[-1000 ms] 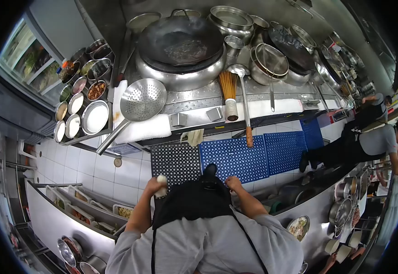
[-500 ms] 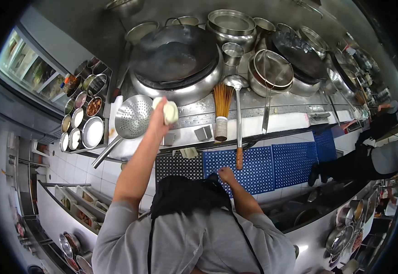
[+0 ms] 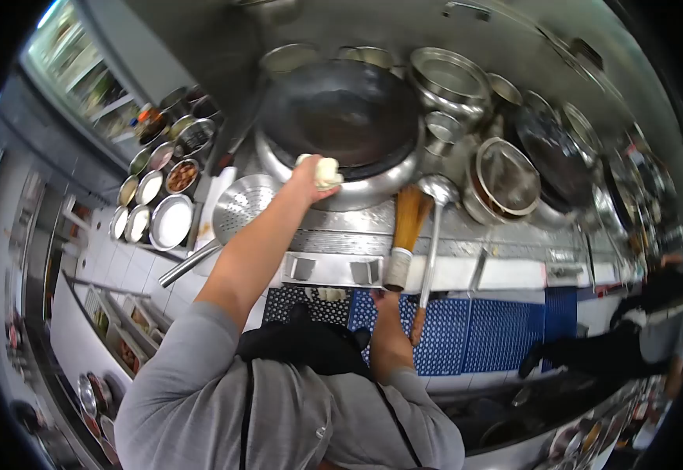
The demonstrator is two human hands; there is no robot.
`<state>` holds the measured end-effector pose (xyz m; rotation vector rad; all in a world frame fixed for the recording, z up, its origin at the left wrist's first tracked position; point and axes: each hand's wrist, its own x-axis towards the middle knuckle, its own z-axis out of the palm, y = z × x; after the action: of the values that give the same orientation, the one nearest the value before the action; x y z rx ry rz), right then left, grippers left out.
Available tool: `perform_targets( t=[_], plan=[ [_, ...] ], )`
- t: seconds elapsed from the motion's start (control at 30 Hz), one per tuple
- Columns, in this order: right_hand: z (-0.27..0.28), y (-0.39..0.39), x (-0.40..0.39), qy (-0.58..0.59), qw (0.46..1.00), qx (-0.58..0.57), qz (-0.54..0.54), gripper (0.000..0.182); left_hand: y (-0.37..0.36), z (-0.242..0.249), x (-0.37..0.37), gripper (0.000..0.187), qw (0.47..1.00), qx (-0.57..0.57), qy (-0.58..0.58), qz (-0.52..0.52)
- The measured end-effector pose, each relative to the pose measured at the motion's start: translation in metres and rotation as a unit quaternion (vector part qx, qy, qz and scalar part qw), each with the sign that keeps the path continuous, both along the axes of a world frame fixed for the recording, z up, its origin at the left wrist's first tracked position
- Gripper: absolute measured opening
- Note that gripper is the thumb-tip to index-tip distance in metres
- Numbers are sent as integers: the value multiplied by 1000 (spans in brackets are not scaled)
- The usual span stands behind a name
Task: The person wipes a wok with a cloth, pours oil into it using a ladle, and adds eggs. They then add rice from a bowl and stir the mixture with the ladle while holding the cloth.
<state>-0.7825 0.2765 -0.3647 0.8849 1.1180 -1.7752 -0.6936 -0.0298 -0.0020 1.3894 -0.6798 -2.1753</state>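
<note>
My left hand [image 3: 304,186] is closed around a folded white cloth [image 3: 327,174] at the near rim of a large black wok [image 3: 341,113], which rests on a round steel stove ring [image 3: 365,196]. A perforated strainer [image 3: 243,205] with a steel handle lies under and beside my left forearm. My right hand [image 3: 386,298] is low at the counter's front edge, just below the handle of a bamboo wok brush [image 3: 398,268]. Its fingers are mostly hidden, so what it touches does not show. To the right of the brush lies a long-handled ladle [image 3: 433,243].
Seasoning bowls [image 3: 171,222] stand in a rack at the left. A mesh strainer [image 3: 507,176] sits over a pot at the right, near a second wok [image 3: 549,157]. Blue mats [image 3: 466,329] cover the floor. Another person [image 3: 615,345] is at the far right.
My left hand has carried the cloth from above the counter's front strip to the wok's rim. My right hand has moved forward from over the mat to the counter edge. The view has shifted.
</note>
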Motion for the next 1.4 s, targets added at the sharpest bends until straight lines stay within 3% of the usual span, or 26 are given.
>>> perform_targets(
  t=[0.07,0.17,0.23,0.33,0.43,0.47,0.5,0.53,0.57,0.6,0.67,0.7,0.73,0.9,1.0,1.2,1.4],
  plan=[
    [-41,-1,-6,26,997,-63,-29,35,-5,-10,0,29,999,31,33,9],
    [-50,3,-12,-10,988,-145,-48,32,10,6,1,28,999,9,37,16],
    [-37,1,-14,-7,992,-77,-102,33,8,4,3,28,999,13,38,-14],
    [-52,0,-15,56,993,-57,-83,33,13,10,8,28,999,6,42,-33],
    [26,19,12,108,987,6,119,32,15,3,9,31,997,4,71,-31],
    [45,25,25,132,976,114,131,31,16,0,13,34,996,13,81,-42],
    [45,39,35,222,927,174,248,28,17,1,13,34,995,27,85,-33],
    [45,58,41,405,796,215,395,23,18,3,12,35,995,43,89,-24],
    [44,77,45,496,683,234,482,20,17,5,9,35,994,56,93,-14],
    [49,95,51,585,553,257,535,17,15,13,3,36,984,106,127,69],
    [64,131,67,635,442,279,569,13,12,28,-13,35,983,92,88,134],
    [71,152,75,631,423,290,582,13,13,30,-17,35,980,86,66,167],
    [77,172,79,612,421,298,600,13,15,27,-17,36,978,78,59,183],
    [93,238,89,488,518,340,615,15,22,26,-1,37,984,36,99,145],
    [96,260,84,462,549,348,603,15,-4,7,3,32,984,48,128,115],
    [88,270,69,453,606,340,559,17,-18,40,27,17,994,4,105,-23],
    [102,223,52,422,690,314,497,19,-19,71,39,21,998,-43,48,-7]
  ],
)
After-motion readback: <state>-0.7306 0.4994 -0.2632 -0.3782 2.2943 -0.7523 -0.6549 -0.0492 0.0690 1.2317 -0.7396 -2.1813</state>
